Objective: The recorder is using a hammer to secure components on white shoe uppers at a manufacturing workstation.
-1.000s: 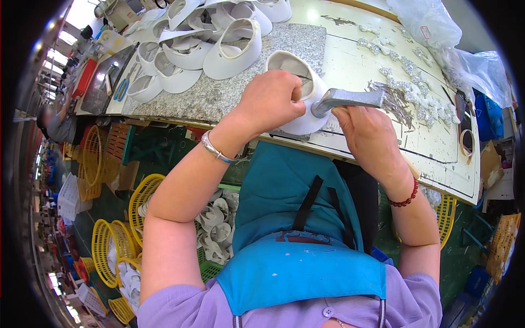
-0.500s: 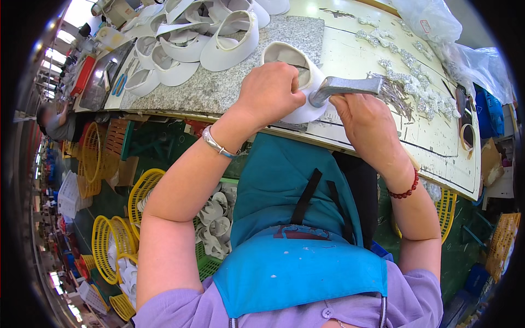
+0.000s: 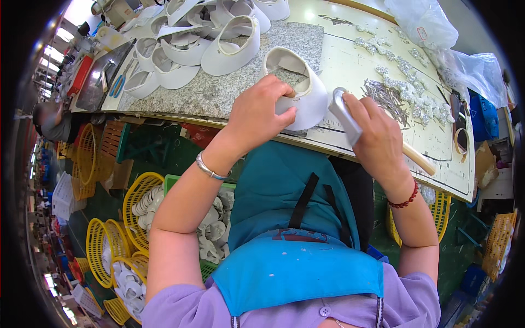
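Note:
A white shoe upper (image 3: 310, 106) with an open, padded rim stands at the table's front edge, a few small marks on its side. My left hand (image 3: 260, 106) grips its left side, thumb apart from the fingers; the fingertips lie at the opening's rim. In my right hand (image 3: 377, 134) is a hammer (image 3: 345, 117) with a grey metal head and a wooden handle pointing down to the right. The hammer head is beside the upper, apart from it. Several similar white uppers (image 3: 232, 52) are heaped at the back left.
A speckled stone slab (image 3: 298, 35) lies under the heap. Thin metal strips (image 3: 385, 98) and glittery bows (image 3: 407, 74) lie on the right of the table (image 3: 339, 60). Blue-handled scissors (image 3: 117, 86) lie at the left. Yellow baskets (image 3: 98, 251) stand on the floor, and a person (image 3: 52, 123) is far left.
The hammer has come away from the upper and turned, its head now tilted down at the right. My left hand has loosened from a fist and shifted slightly down along the upper.

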A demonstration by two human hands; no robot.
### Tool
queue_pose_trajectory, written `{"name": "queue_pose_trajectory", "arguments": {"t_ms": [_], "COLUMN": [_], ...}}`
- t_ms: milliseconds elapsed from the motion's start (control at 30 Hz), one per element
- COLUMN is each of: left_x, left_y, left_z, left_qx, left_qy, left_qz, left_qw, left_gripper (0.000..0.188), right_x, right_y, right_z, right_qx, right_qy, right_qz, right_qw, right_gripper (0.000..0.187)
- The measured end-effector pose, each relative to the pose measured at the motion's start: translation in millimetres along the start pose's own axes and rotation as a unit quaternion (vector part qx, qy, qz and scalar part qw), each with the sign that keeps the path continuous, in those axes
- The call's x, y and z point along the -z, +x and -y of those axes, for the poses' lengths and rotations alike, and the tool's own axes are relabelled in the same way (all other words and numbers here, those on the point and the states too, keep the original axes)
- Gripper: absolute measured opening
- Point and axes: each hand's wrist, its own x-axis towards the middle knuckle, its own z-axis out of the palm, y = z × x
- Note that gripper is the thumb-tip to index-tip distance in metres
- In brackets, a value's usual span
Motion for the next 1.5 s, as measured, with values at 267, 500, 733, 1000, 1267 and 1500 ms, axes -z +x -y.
{"name": "queue_pose_trajectory", "arguments": {"t_ms": [267, 500, 733, 1000, 1267, 1500], "left_x": [-13.9, -14.2, -21.8, -27.4, -31.6, -35.2], "left_y": [-10.2, -14.8, -13.2, -16.3, -16.9, -16.1], "left_z": [7.5, 9.4, 7.5, 5.8, 7.1, 6.5], "left_qx": [-0.033, -0.028, -0.03, -0.029, -0.038, -0.039], "left_qy": [-0.034, -0.041, -0.033, -0.015, -0.016, -0.009], "left_qz": [-0.079, -0.107, -0.143, -0.172, -0.194, -0.208], "left_qw": [0.996, 0.993, 0.989, 0.984, 0.98, 0.977], "left_gripper": [0.028, 0.027, 0.026, 0.025, 0.024, 0.023], "right_x": [-19.2, -12.0, -38.3, -26.3, -27.9, -26.6], "right_y": [-4.6, 30.9, 55.0, 74.2, 79.6, 78.6], "right_z": [-7.2, 7.6, 11.9, 11.7, 17.7, 17.9], "right_qx": [-0.009, 0.055, 0.09, 0.112, 0.159, 0.158], "right_qy": [-0.011, 0.016, 0.1, 0.104, 0.028, 0.013], "right_qz": [0.058, 0.023, 0.035, 0.142, 0.172, 0.172], "right_qw": [0.998, 0.998, 0.99, 0.978, 0.972, 0.972], "right_gripper": [0.036, 0.021, 0.015, 0.009, 0.01, 0.01]}}
